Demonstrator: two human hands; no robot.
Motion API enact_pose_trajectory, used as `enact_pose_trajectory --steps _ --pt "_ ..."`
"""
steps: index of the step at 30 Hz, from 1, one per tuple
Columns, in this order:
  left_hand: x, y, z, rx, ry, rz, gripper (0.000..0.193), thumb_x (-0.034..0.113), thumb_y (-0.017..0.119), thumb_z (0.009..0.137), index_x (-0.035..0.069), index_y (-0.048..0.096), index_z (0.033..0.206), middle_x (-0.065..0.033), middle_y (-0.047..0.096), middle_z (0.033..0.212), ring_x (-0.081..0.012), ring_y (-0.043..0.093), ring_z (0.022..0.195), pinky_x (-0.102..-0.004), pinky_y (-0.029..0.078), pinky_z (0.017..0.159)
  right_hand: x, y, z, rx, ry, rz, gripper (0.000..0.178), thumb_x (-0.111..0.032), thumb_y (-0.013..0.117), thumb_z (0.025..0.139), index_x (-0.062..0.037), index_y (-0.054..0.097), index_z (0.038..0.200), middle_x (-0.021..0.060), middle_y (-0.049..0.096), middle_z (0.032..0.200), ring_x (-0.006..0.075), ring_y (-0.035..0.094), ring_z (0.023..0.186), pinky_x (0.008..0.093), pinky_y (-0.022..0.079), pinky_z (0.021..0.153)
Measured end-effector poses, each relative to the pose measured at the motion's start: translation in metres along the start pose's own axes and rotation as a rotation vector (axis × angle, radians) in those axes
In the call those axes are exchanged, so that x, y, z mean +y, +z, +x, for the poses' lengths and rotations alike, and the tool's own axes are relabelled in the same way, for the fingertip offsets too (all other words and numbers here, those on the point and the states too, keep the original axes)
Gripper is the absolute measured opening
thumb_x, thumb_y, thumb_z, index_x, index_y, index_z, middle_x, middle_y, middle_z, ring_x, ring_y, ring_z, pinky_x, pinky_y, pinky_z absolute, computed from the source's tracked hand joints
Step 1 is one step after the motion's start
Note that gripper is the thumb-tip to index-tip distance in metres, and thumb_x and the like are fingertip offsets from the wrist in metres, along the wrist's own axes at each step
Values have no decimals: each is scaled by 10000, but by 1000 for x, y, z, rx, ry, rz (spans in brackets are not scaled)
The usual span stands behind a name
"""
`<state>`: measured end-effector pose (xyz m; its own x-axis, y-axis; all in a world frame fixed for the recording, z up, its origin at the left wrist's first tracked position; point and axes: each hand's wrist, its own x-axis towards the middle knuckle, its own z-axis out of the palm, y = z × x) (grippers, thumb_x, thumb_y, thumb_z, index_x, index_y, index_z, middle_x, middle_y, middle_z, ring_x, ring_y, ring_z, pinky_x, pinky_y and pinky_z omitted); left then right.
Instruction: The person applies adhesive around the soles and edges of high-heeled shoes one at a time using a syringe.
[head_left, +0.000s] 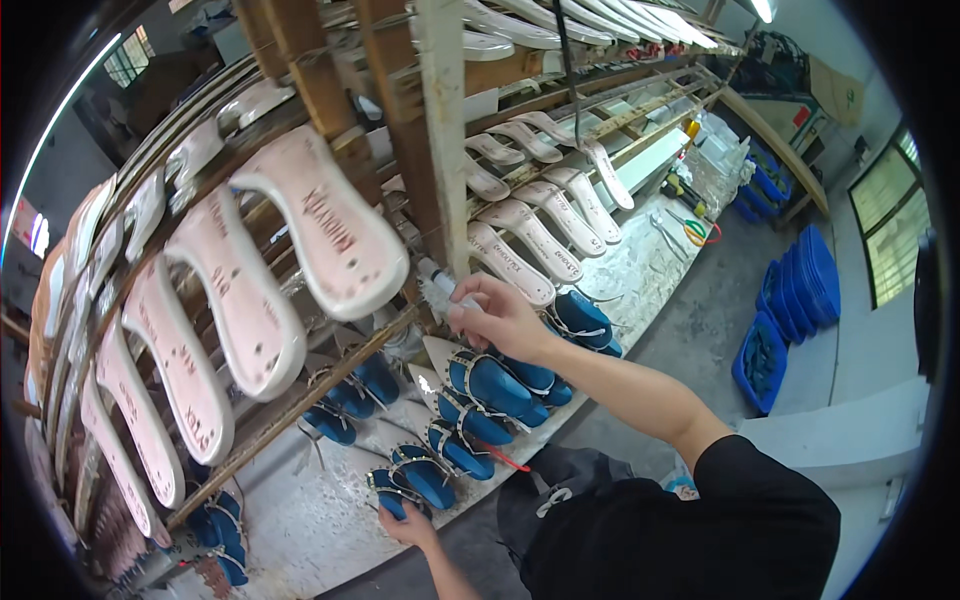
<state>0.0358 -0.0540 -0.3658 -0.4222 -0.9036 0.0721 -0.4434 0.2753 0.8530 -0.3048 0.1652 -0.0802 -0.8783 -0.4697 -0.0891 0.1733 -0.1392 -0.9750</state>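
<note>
- Left hand (405, 525): placed at the front edge of the bench; thumb and fingers closed narrowly on the near end of a blue shoe (389, 492) with a studded strap.
- Location of that shoe: nearest the person in the group on the white bench (300, 530), just beside other blue shoes (466, 455).
- Right hand (500, 315): raised above the rows, near the rack's upright post (445, 140); fingers curled narrow at a translucent item (437, 290). I cannot tell whether the item is firmly gripped, nor its exact kind.
- Rack: pink sole-shaped pieces (327, 225) with dark markings stand tilted along its left side; more lie beyond the post.
- Bench, far end: scissors with green and orange handles (697, 231).
- Floor, right: blue baskets (800, 285), several stacked together.
</note>
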Motion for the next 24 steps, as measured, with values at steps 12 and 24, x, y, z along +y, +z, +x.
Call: enact_pose_trajectory --steps 12,24 --pt "37 -18 0 -128 -70 52 561 35 739 797 -127 577 1309 -225 684 1179 -291 656 1081 -373 496 963 -2 9 -29 254 -2 308 120 -124 633 974 -58 567 1050 43 599 714 75 491 497 222 353 434" --pt "12 0 -4 -44 -222 -211 507 -19 743 771 -117 615 1252 -218 710 1114 -285 697 911 -377 550 863 7 -20 -30 274 195 344 86 -158 610 979 -86 601 1026 48 617 717 98 510 485 236 399 440"
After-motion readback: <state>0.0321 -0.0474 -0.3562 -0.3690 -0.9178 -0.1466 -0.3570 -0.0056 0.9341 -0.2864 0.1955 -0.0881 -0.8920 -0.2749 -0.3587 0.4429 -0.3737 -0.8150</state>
